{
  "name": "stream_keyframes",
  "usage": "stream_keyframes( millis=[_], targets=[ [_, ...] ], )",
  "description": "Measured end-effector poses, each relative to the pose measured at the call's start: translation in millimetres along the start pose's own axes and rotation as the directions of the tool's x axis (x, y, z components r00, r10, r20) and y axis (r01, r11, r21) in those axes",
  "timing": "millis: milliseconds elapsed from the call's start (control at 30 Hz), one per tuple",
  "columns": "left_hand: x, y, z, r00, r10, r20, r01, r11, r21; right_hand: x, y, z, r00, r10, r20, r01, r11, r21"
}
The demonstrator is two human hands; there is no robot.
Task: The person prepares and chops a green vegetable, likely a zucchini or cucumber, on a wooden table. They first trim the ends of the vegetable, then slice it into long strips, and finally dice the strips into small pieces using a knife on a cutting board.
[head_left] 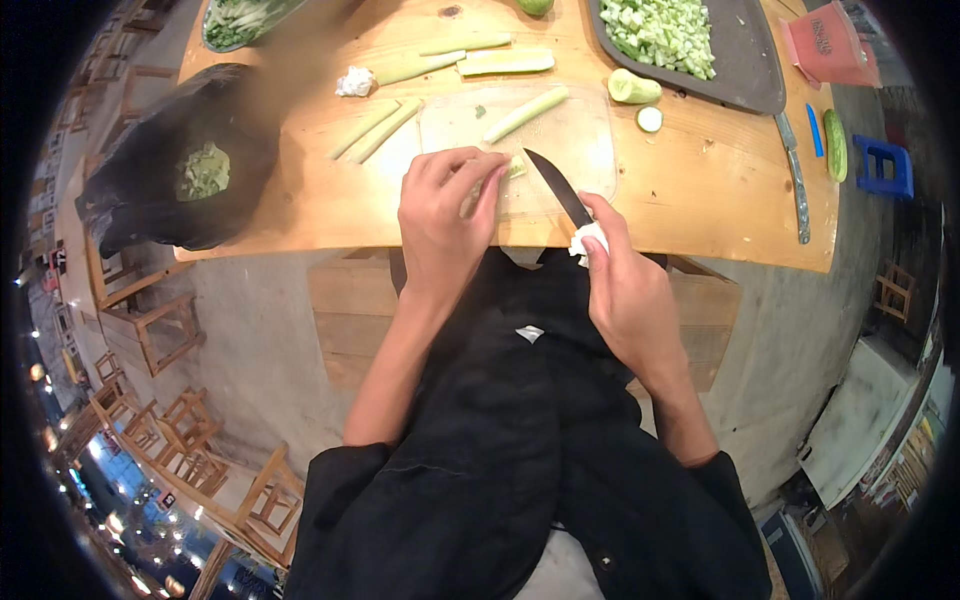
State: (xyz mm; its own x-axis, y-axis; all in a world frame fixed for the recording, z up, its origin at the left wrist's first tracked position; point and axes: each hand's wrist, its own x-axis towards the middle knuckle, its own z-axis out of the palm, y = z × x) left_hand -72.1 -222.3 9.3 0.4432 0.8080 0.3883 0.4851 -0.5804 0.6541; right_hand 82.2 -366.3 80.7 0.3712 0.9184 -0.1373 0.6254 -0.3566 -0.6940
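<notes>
My left hand (448, 206) pinches a cucumber piece (516, 166), mostly hidden by the fingers, over the front of a transparent cutting board (592, 161). In my right hand (630, 274) is a knife (559, 185) with a dark curved blade. White wrapping shows around its handle, which the fingers largely cover. The blade points up and left, its tip just right of the cucumber piece and apart from it. Behind both hands, a long cucumber strip (526, 115) lies slantwise on the board, with a small green scrap (481, 112) beside it.
More cucumber strips (506, 62) and crumpled white paper (355, 82) lie behind the board. A cucumber chunk (634, 87) sits near a dark tray (742, 67) of diced cucumber. At right are another knife (796, 180) and a whole cucumber (835, 146); a black plastic bag (142, 157) stands left.
</notes>
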Motion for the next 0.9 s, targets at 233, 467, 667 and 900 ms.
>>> stream_keyframes(
  millis=[233,467,667,900],
  targets=[
    [-3.2,6.8,4.4,0.997,-0.065,-0.052,0.064,0.998,-0.026,-3.6,9.7,9.1,0.997,-0.074,0.039,0.076,0.994,-0.072],
    [-2.4,3.8,7.6,0.993,-0.092,-0.076,0.086,0.993,-0.084,4.7,6.2,5.8,0.989,-0.093,0.113,0.110,0.982,-0.154],
    [-3.7,1.5,10.0,0.992,-0.100,-0.079,0.092,0.991,-0.098,21.7,8.5,11.6,0.976,-0.172,0.131,0.198,0.956,-0.217],
    [-2.8,2.1,10.9,0.989,-0.120,-0.092,0.110,0.988,-0.108,1.2,7.5,-16.3,0.951,0.056,0.305,0.047,0.946,-0.321]
  ],
)
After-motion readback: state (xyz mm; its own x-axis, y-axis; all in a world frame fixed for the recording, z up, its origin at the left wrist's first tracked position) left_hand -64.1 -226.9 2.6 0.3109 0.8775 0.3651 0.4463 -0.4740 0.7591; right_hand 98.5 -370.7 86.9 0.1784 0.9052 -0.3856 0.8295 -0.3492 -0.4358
